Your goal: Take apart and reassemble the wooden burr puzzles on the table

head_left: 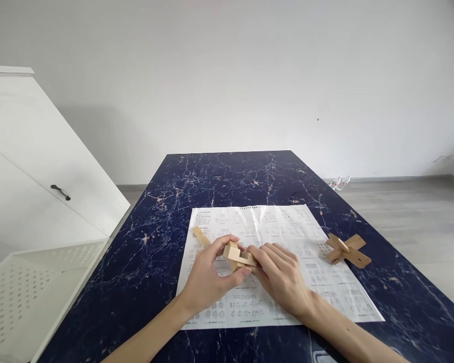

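Several notched wooden puzzle pieces (232, 253) are held together between my two hands, above a printed sheet. My left hand (211, 272) grips them from the left, thumb below and fingers above. From the right, my right hand (281, 275) closes round the other end, its fingers curled over the wood. A notch shows in the upper piece; how the pieces join underneath is hidden by my fingers. One loose wooden stick (200, 235) lies on the sheet just beyond my left hand. The instruction sheet (257, 297) has rows of small diagrams and some creases.
A cross-shaped wooden puzzle (347, 250) rests at the sheet's right edge. The dark blue marbled table (227, 176) reaches towards a pale wall. A white cabinet (41, 166) stands at the left, with a perforated white panel (34, 292) below. Clear plastic (340, 182) shows beyond the table's right edge.
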Demonstrator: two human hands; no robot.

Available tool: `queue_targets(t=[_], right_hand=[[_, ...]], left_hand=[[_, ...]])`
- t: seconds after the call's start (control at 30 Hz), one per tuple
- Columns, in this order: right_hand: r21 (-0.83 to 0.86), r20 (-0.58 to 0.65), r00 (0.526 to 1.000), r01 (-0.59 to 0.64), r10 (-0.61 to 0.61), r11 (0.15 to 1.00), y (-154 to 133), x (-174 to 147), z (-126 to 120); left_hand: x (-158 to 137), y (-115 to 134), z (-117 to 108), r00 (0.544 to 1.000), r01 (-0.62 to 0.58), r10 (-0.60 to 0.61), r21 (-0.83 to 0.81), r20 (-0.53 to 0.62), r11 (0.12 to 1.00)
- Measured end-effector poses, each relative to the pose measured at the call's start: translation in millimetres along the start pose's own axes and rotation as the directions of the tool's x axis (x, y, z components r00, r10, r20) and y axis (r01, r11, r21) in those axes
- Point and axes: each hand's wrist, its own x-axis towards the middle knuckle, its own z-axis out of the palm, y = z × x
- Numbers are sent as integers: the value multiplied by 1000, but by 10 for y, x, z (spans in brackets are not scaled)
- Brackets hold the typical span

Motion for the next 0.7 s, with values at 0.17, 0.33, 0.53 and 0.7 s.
queue_targets(t=[0.17,0.33,0.53,0.7], right_hand=[[-69,-44,998,-41,38,997,52,-3,-39],[15,12,968,-250,250,968,169,-2,-47],[19,320,826,-496,465,868,234,-33,46],[-115,461,718,-535,522,837,212,58,56]], left_hand=[[-56,58,71,995,93,-90,64,-37,994],[-66,52,90,998,65,-69,288,3,956],[-82,-46,-241,989,18,73,601,-126,799],[-233,-258,-613,972,145,25,679,-235,720]])
